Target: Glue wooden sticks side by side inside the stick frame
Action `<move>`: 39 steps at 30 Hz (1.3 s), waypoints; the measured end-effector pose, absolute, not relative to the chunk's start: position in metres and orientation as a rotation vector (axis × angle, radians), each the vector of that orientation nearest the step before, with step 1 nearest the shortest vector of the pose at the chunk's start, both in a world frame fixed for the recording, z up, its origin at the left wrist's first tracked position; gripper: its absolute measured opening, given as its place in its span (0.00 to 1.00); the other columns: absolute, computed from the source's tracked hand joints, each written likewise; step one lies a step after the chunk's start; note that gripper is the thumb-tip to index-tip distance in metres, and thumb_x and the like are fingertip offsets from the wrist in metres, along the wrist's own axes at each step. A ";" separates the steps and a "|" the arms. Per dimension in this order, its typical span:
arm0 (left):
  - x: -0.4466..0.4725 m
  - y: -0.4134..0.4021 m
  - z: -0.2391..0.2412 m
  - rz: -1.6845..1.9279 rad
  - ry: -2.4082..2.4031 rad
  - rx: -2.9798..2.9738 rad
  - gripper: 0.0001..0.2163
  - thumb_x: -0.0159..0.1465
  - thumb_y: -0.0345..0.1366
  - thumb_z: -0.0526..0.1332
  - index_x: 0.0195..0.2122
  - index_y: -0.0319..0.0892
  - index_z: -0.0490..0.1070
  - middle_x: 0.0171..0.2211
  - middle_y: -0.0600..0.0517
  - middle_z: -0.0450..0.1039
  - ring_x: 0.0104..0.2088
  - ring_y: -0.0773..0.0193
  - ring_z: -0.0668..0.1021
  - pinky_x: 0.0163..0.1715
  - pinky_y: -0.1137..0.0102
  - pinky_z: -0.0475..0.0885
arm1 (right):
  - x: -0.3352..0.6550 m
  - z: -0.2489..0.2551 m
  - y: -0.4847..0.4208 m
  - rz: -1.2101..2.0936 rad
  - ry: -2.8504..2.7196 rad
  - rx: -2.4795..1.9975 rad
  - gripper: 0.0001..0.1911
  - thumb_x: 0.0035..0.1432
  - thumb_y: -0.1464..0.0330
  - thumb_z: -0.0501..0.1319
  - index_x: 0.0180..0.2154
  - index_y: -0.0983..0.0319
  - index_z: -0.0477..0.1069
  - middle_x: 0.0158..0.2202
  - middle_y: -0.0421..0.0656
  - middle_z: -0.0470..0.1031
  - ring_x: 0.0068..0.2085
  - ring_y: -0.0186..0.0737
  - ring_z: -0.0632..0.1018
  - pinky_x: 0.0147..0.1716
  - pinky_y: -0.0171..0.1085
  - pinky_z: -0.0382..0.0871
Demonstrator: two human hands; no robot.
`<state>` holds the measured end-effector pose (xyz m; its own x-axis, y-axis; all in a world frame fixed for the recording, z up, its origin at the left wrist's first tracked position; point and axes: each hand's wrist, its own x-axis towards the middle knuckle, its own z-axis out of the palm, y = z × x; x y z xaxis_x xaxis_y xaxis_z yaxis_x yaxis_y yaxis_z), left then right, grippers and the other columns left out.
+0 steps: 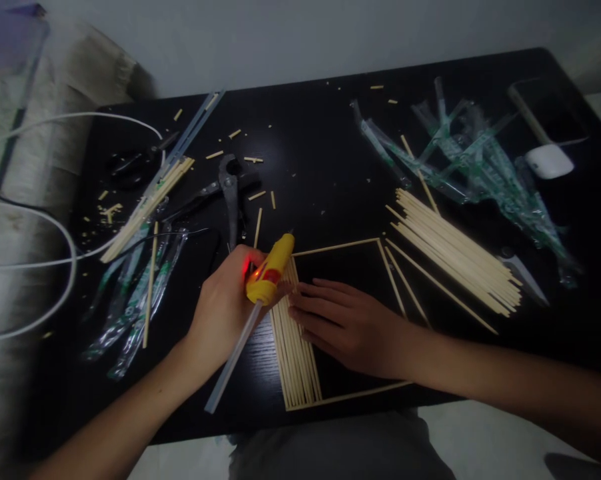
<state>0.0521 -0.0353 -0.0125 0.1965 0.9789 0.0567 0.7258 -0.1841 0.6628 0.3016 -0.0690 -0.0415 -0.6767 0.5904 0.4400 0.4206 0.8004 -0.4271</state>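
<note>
My left hand (225, 303) grips a yellow glue gun (270, 270) with a red light on and a clear glue stick (233, 360) poking out of its back. The nozzle points at the top left corner of a square frame of bamboo sticks (353, 248). My right hand (343, 321) lies flat, fingers together, pressing on a row of sticks (295, 363) laid side by side along the frame's left side.
A bundle of loose bamboo sticks (455, 257) lies right of the frame. Torn plastic wrappers (460, 157) are behind it, more wrappers (140, 293) at left. Pliers (229, 193), scissors (130, 163), stick offcuts, white cable (65, 260) and a white charger (549, 161) are on the black table (325, 153).
</note>
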 end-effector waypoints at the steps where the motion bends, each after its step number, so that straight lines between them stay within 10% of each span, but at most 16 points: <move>1: 0.051 -0.036 -0.014 0.665 1.581 1.983 0.16 0.66 0.45 0.74 0.43 0.49 0.69 0.32 0.59 0.73 0.26 0.66 0.72 0.27 0.71 0.65 | 0.301 -0.041 -0.069 0.387 -2.409 -0.749 0.14 0.75 0.72 0.66 0.59 0.66 0.80 0.59 0.51 0.86 0.64 0.48 0.84 0.68 0.51 0.80; 26: 0.046 -0.031 -0.019 0.545 1.580 1.902 0.16 0.64 0.46 0.71 0.48 0.49 0.72 0.40 0.55 0.80 0.34 0.61 0.79 0.33 0.68 0.71 | 0.304 -0.035 -0.058 0.377 -2.438 -0.681 0.12 0.76 0.72 0.64 0.56 0.66 0.81 0.56 0.51 0.87 0.59 0.47 0.85 0.64 0.49 0.82; 39: 0.052 -0.029 -0.018 0.595 1.538 1.871 0.12 0.65 0.44 0.68 0.45 0.48 0.72 0.38 0.53 0.79 0.34 0.59 0.80 0.33 0.67 0.68 | 0.303 -0.038 -0.067 0.380 -2.463 -0.764 0.18 0.75 0.56 0.68 0.55 0.61 0.81 0.57 0.52 0.86 0.63 0.53 0.84 0.64 0.54 0.81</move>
<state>0.0520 -0.0293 -0.0177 0.2143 0.9755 -0.0502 0.6876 -0.1142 0.7171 0.3029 -0.0667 -0.0381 -0.7007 0.5894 0.4021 0.4409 0.8008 -0.4055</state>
